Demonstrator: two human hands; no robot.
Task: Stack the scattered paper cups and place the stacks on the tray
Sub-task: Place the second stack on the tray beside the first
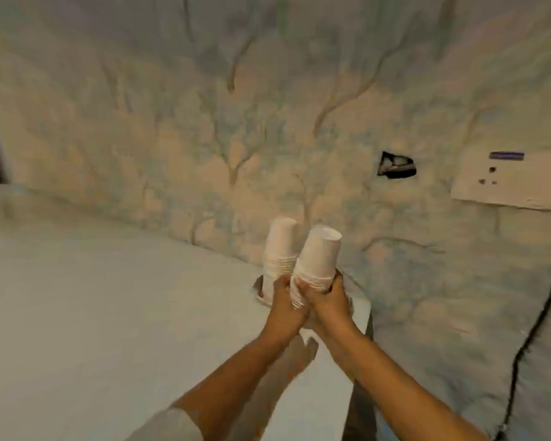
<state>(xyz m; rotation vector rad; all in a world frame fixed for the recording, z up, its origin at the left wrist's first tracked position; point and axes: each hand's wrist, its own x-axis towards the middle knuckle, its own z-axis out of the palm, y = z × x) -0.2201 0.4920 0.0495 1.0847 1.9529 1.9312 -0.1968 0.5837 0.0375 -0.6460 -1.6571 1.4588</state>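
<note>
A: What did the hands hold?

B: Each held a stack of white paper cups. The left hand (pixel 283 305) was wrapped around the bottom of the left stack (pixel 279 246). The right hand (pixel 326 297) was wrapped around the bottom of the right stack (pixel 318 256).

A: Were the cups the right way up?

B: No. They were upside down, with the flat bottoms on top. The rims made thin rings low down, just above the fingers.

A: Did the stacks stand straight?

B: The left one stood almost straight. The right one leaned to the right. Low down they were touching, and the two hands were pressed side by side.

A: Where was the tray?

B: I saw only a bit of it. A pale rim (pixel 259 289) stuck out to the left of the left hand, just behind the stacks. The hands and cups hid the rest, so I could not tell if the stacks were resting in it or were held above it.

A: Was anything in the tray?

B: I could not tell. It was too blurry and too covered.

A: What was under it all?

B: A white table (pixel 93 313), with its right end close to the wall (pixel 204 122).

A: And the wall?

B: It had a faded tree pattern. There was a dark hole (pixel 395 166) in it, a white socket plate (pixel 506 181) further right, and a black cable (pixel 535 319) hanging down the right side.
</note>
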